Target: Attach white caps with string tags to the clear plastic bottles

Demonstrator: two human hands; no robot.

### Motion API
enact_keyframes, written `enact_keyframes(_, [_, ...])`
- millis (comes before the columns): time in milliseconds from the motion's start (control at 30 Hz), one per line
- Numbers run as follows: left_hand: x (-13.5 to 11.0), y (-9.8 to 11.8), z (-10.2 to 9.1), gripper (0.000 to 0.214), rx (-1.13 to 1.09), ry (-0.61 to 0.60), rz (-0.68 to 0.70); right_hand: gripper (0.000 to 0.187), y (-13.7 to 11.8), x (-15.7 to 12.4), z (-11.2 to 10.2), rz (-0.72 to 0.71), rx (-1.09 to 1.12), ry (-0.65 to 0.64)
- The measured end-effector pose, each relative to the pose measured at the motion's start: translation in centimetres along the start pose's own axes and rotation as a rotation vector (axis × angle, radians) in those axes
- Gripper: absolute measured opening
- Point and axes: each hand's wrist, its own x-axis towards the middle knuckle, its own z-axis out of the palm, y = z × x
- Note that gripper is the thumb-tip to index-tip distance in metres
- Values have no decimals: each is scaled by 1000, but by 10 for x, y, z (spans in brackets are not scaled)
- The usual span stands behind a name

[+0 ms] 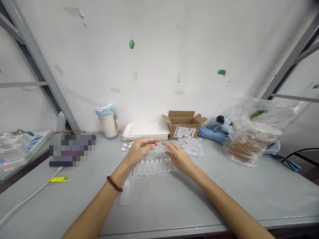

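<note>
Above the middle of the desk, my left hand [141,151] has thumb and forefinger close together. Something small and white seems to be at its fingertips, too small to make out. Facing it, my right hand [178,156] has its fingers stretched out and its thumb apart. A small tangle of white cord [156,148] shows between the hands. Beneath them lies a row of translucent white plastic sleeves [151,168] with white cord loops at their tops, partly hidden by my hands. One separate sleeve [124,194] with a cord lies near my left wrist.
Small white pieces [124,147] and loose translucent sleeves [196,147] lie behind my hands. Farther back stand a cup [107,122], a stack of white packets [147,131] and an open carton [183,127]. A plastic-wrapped spool [251,142] is right; a pixelated device [72,151] is left.
</note>
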Motion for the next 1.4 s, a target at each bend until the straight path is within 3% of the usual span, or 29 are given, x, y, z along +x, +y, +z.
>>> enact_keyframes(233, [2, -7, 7, 28, 138, 26, 23, 26, 0, -1, 0, -52, 58, 74])
enact_keyframes(500, [-2, -7, 13, 22, 317, -57, 85, 20, 0, -3, 7, -87, 71, 153])
enact_keyframes(933, [-4, -7, 18, 20, 193, -111, 75, 5, -10, -4, 7, -122, 179, 256])
enact_keyframes(1400, [-2, -10, 17, 19, 173, -133, 52, 9, -10, -5, 7, -78, 152, 182])
